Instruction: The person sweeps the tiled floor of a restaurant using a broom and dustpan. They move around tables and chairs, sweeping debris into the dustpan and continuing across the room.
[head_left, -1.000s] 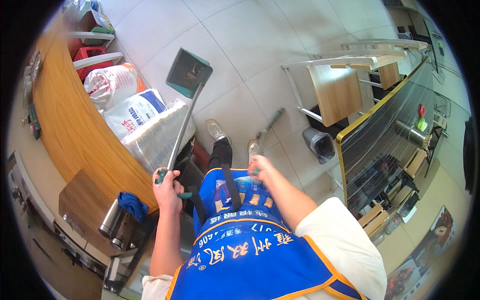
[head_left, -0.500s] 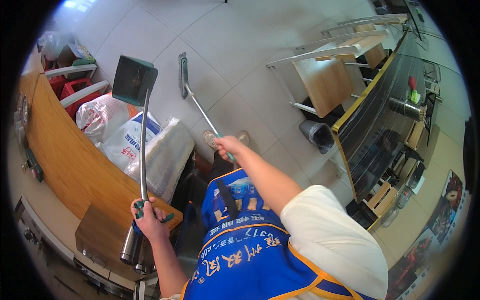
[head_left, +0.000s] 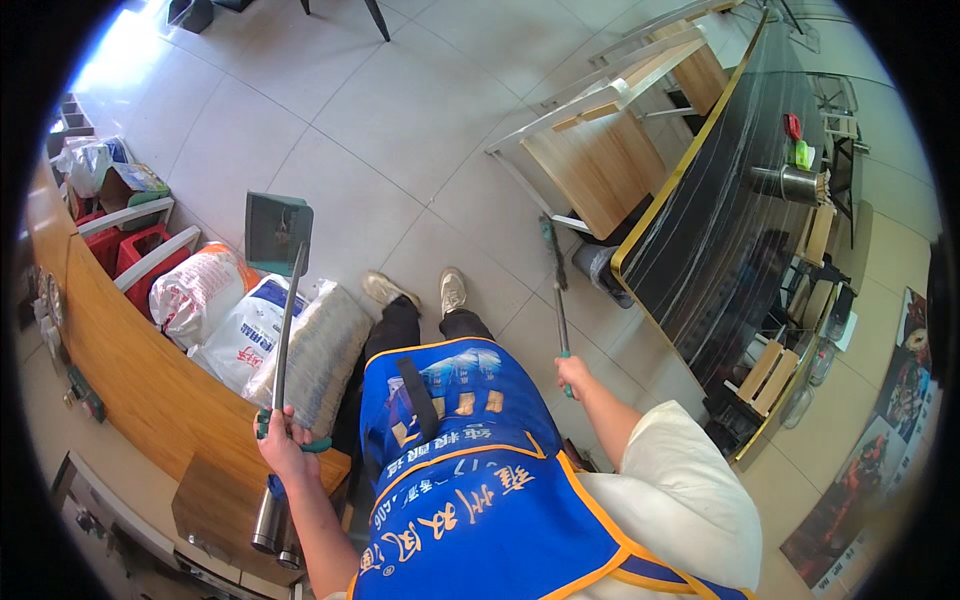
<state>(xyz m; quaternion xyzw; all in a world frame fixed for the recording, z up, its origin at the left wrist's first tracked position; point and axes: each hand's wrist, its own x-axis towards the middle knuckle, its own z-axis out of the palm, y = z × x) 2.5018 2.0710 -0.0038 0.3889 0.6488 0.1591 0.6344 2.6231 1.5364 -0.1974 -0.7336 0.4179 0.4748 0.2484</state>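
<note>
My left hand (head_left: 288, 447) is closed round the green handle of a long-handled dustpan (head_left: 278, 235). Its dark green pan is at the far end of the metal pole, with some debris in it. Whether the pan touches the floor I cannot tell. My right hand (head_left: 582, 377) grips the green end of a broom (head_left: 560, 305). The broom's narrow dark bristle head lies by the chair legs and a dark waste bin (head_left: 603, 272). My two shoes stand on the tiles between the two tools.
A wooden counter (head_left: 130, 330) curves along the left, with white sacks (head_left: 245, 335) and red crates (head_left: 140, 250) beside it. On the right are wooden chairs (head_left: 595, 170) and a black gold-edged table (head_left: 720, 230) bearing a metal cup (head_left: 790, 185). Dark furniture legs (head_left: 375, 18) show at the top.
My right hand has swung the broom to the right, from the middle of the floor over to the chairs and bin. The dustpan is a little lower in view. My feet stand farther apart.
</note>
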